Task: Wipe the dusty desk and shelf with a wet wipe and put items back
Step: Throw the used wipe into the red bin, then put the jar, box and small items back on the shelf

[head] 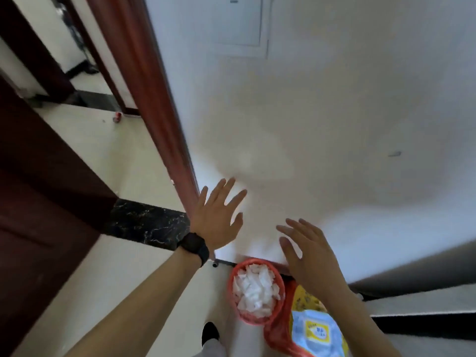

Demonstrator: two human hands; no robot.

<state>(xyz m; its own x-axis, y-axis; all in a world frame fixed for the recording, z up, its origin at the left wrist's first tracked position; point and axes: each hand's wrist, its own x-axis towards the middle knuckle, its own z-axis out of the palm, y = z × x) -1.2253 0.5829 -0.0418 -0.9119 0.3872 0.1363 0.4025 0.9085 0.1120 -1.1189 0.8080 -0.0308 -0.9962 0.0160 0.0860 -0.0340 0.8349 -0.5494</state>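
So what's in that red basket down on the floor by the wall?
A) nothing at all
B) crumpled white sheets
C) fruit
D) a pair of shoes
B: the red basket is heaped nearly to its rim with crumpled white sheets, which look like used wipes or tissues.

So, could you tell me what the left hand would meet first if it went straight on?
The left hand would likely meet the white wall beside the door frame; depth is unclear.
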